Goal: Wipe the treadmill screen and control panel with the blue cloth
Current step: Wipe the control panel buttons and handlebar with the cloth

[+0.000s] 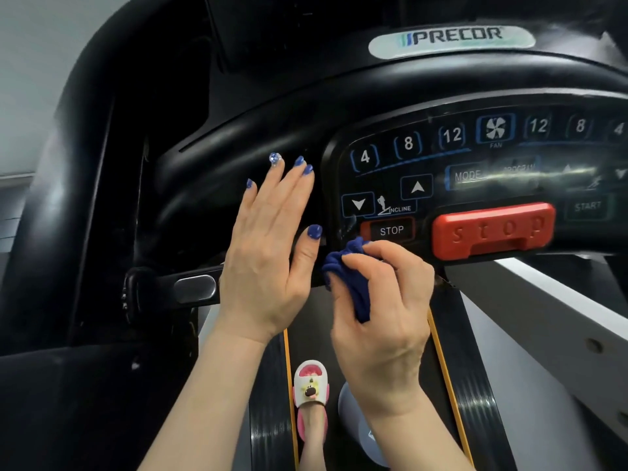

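Far left, the black treadmill frame (85, 198) curves up and fills that side; a silver grip sensor (195, 287) sits on a short handlebar just left of the wrist. The left hand (268, 260) is flat, fingers straight and together, blue nails up, holding nothing. Fingertips lie over the dark curved bar left of the control panel (475, 171); whether the palm actually presses the surface cannot be told. A narrow gap separates its thumb from the blue cloth (350, 277).

The cloth is bunched in the right hand (380, 311), fingers curled tight round it, only a wad showing out the top and a strip down the palm side. The top of the wad touches the panel's lower left corner, just below and left of the small STOP button (390, 230). The big red stop bar (492, 231) is just right of the hand, apart from it.

Panel buttons run open to the right, cut off by the frame edge; glare blurs the MODE row. The screen above the logo plate (452, 40) is dark, cropped at top. Below, a slipper (311, 385) stands on the belt (272, 430) between the forearms; a grey round object behind the right wrist is mostly hidden.
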Tool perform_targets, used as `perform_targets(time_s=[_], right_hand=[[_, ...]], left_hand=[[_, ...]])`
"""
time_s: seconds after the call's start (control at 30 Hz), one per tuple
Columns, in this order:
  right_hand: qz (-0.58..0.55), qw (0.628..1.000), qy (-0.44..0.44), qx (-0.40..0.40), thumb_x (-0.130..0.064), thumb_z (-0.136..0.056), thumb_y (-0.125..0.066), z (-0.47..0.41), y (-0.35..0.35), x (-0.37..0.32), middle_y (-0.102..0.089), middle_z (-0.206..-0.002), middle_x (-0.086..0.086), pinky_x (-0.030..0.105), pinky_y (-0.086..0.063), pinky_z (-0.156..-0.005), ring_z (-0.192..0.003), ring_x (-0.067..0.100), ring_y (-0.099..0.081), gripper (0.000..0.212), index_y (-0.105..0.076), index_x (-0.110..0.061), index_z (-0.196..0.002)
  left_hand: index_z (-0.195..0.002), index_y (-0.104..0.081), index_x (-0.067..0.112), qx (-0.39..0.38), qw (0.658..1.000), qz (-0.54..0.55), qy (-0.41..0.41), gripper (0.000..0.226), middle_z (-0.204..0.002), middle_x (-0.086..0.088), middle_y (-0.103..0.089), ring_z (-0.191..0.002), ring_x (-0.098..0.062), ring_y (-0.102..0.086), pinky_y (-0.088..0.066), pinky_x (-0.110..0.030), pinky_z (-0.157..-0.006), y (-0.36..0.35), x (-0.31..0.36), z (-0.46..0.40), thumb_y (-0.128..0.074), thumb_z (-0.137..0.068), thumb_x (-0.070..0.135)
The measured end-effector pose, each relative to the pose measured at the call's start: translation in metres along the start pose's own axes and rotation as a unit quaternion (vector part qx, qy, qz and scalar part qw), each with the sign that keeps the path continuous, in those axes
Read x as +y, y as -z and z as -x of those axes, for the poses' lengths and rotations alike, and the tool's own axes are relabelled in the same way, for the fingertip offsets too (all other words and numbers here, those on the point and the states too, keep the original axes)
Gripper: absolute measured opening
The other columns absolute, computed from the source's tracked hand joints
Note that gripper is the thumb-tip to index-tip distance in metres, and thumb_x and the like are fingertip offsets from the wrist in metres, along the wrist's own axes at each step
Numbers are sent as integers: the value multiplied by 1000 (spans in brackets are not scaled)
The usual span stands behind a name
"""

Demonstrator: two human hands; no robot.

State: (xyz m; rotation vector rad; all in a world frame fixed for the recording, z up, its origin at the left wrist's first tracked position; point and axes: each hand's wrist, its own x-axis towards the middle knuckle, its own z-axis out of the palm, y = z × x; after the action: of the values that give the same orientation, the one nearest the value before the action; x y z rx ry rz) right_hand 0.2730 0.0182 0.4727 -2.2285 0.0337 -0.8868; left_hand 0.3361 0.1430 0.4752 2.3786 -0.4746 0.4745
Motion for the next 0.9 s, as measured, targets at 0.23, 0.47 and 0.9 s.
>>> perform_targets(time_s=[0.23,0.47,0.9], right_hand=[[-4,1000,-6,11,-2,-84,-74,-1,6,2,-62,-105,18,21,-46,-94,-99,25,-60,18,-71,7,-100],[-2,1000,11,0,2,-82,-72,-4,1,-2,-61,-95,18,25,-52,-82,-86,28,-60,12,-72,8,-92],[0,999,22,-28,2,-84,-72,-11,15,9,-61,-93,16,20,-49,-86,-85,25,-61,9,-72,7,-91]], left_hand=[[-151,-40,3,-11,1000,18,2,51,-159,-8,-37,-153,-23,-22,-11,-43,-127,3,-3,-1,-42,-104,23],[-151,-40,4,-20,1000,13,-5,55,-159,-8,-38,-153,-24,-23,-12,-43,-127,3,-3,-1,-52,-102,25],[-150,-40,4,-22,1000,20,3,55,-158,-9,-39,-153,-25,-25,-13,-45,-126,3,-4,-1,-51,-101,26]])
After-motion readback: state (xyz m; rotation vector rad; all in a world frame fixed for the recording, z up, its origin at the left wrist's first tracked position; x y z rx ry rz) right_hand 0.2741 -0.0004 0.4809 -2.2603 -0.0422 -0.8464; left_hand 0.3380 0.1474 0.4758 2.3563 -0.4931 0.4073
